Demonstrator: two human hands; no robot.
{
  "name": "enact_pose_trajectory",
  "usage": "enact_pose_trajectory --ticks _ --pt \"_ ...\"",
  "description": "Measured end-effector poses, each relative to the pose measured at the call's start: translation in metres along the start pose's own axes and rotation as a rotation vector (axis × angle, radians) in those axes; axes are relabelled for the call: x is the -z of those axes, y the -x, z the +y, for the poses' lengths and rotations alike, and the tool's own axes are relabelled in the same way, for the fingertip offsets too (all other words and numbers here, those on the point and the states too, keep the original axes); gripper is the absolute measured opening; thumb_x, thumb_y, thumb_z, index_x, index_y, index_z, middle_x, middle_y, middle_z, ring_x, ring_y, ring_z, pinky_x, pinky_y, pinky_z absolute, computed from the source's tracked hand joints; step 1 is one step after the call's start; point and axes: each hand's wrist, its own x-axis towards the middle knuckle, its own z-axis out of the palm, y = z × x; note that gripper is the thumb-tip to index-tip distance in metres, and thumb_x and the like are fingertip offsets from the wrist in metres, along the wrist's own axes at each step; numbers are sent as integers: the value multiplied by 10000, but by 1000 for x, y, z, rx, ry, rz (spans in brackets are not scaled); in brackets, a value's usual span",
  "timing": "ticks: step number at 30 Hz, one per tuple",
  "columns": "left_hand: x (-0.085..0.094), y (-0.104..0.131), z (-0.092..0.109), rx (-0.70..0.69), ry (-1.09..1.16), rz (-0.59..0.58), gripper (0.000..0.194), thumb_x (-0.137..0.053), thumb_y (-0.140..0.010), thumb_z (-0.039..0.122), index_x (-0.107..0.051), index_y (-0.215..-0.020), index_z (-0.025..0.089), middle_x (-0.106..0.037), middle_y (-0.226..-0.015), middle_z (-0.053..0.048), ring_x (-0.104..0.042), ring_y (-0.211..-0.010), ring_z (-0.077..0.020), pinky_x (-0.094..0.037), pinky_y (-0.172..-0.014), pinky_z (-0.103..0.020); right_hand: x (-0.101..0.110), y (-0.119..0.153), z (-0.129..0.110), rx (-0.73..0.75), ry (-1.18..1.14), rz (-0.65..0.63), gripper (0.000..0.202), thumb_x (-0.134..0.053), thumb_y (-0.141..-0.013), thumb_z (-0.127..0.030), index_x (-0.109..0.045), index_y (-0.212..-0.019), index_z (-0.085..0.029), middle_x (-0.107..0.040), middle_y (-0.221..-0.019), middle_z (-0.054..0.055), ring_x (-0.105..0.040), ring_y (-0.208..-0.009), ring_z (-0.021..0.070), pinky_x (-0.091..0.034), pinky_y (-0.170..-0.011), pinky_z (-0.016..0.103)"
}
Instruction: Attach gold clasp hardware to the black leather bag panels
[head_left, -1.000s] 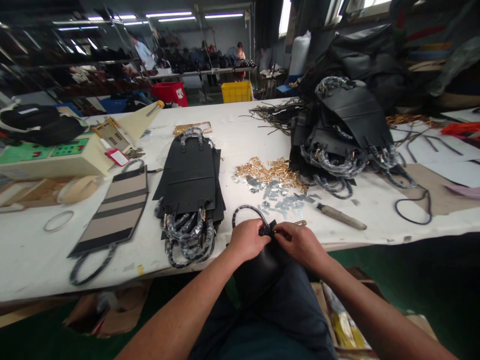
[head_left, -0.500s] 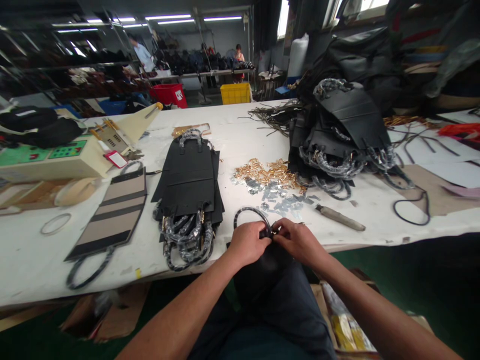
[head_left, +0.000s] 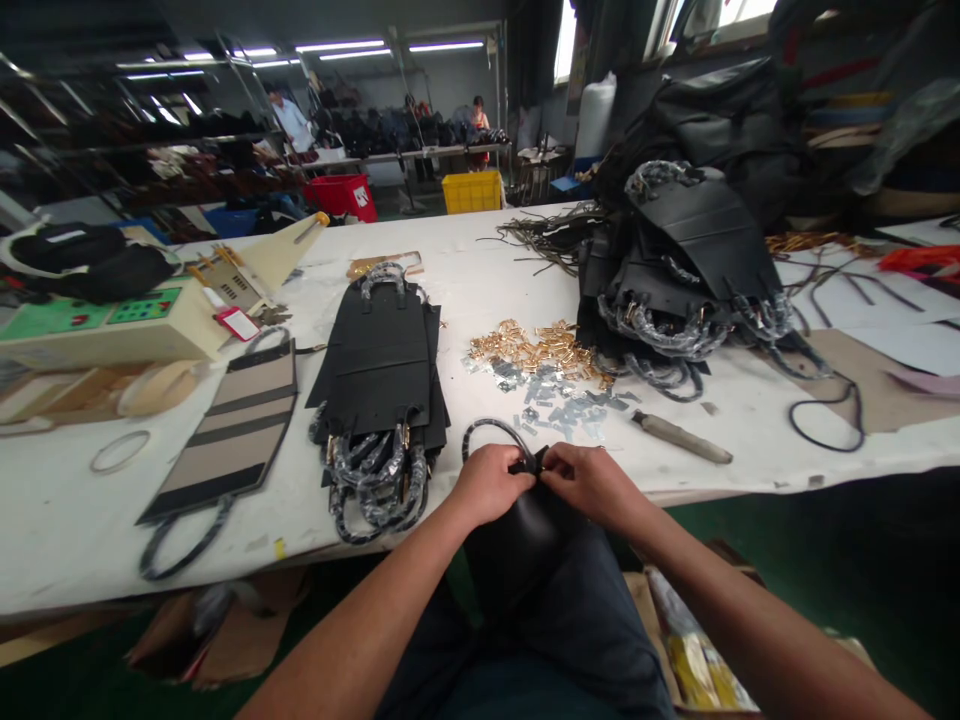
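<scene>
A black bag panel [head_left: 517, 550] hangs from the table edge over my lap, its plastic-wrapped loop handle [head_left: 491, 425] arching up on the left. My left hand [head_left: 495, 485] is closed on the panel's top edge, by the base of the handle. Close beside it, my right hand [head_left: 589, 480] pinches at the same edge; whether a small fitting sits between its fingertips is hidden. Just beyond my hands lie gold metal fittings [head_left: 532, 345] and flat silver plates [head_left: 574, 410], loosely heaped.
Left stands a stack of black bag panels [head_left: 379, 365]; farther left lies a beige-lined panel [head_left: 244, 425]. A larger pile of panels [head_left: 709, 225] is at the right, with a grey-handled tool [head_left: 682, 437] before it. A machine [head_left: 112, 325] occupies the far left. Two people work in the background.
My right hand has shifted slightly left and its fingers are drawn closer together at the panel edge. My left hand still grips near the handle base. The view has turned slightly.
</scene>
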Motion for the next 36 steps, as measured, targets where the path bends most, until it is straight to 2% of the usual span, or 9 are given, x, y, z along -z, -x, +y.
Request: enact_pose_trajectory --ticks 8,14,18,22,25,28,32,34,36 --pt "-5 -5 -9 12 65 -9 88 -627 -755 224 -643 -679 182 -654 -680 31 -596 -694 -159 -337 -608 -278 -2 -7 3 17 11 -18 81 -623 -841 -213 -698 -856 -241 -704 -727 -29 -627 -678 168 -406 -640 286" --pt "-12 -2 -10 19 25 51 108 -595 -775 220 -611 -673 188 -628 -660 23 -570 -673 -159 -330 -615 -289 -10 -11 7 -113 -115 -15 84 -633 -813 -212 -710 -840 -231 -719 -716 -19 -680 -677 183 -454 -640 290" --pt "-8 1 -7 -10 68 23 102 -606 -789 222 -676 -732 176 -706 -727 3 -626 -718 -177 -400 -659 -287 -5 -10 6 -197 -249 -21 109 -695 -809 -254 -668 -912 -232 -703 -667 -44 -680 -621 180 -457 -597 278" --pt "2 8 -5 -28 143 -39 192 -620 -816 231 -778 -906 172 -795 -892 -23 -701 -843 -217 -482 -756 -303 9 -8 4 -120 23 33 353 -847 -776 -371 -660 -1052 -253 -666 -678 -59 -623 -618 182 -414 -599 294" --pt "9 13 -5 -52 100 -70 197 -626 -836 243 -794 -921 185 -808 -916 -25 -717 -889 -233 -510 -805 -317 17 -7 7 87 283 114 538 -909 -741 -502 -702 -1177 -265 -733 -960 50 -668 -892 263 -464 -751 354" --pt "14 14 -2 -89 61 -90 197 -645 -837 230 -800 -958 209 -817 -983 -26 -732 -946 -230 -522 -866 -319 15 -5 13 225 191 17 386 -813 -838 -578 -752 -1046 -259 -736 -1064 77 -648 -1027 284 -468 -847 373" --pt "18 13 6 -120 -157 -73 170 -637 -882 238 -786 -959 215 -807 -1014 -55 -730 -958 -244 -536 -869 -345 2 1 16 -1 -47 -106 462 -668 -921 -628 -610 -731 -211 -581 -657 -38 -549 -671 169 -347 -597 286" --pt "15 18 9 -166 -337 15 135 -639 -904 248 -758 -937 193 -780 -1010 -87 -708 -986 -266 -547 -887 -376 -4 2 16 -47 -56 -71 500 -673 -904 -631 -535 -680 -207 -518 -621 -53 -492 -640 150 -300 -576 284" --pt "7 28 7 -270 -445 194 168 -633 -923 216 -716 -1065 182 -741 -1123 -111 -658 -1134 -282 -539 -995 -406 -7 1 17 -73 -47 -38 499 -678 -894 -622 -511 -673 -206 -504 -620 -55 -470 -638 146 -293 -579 285"
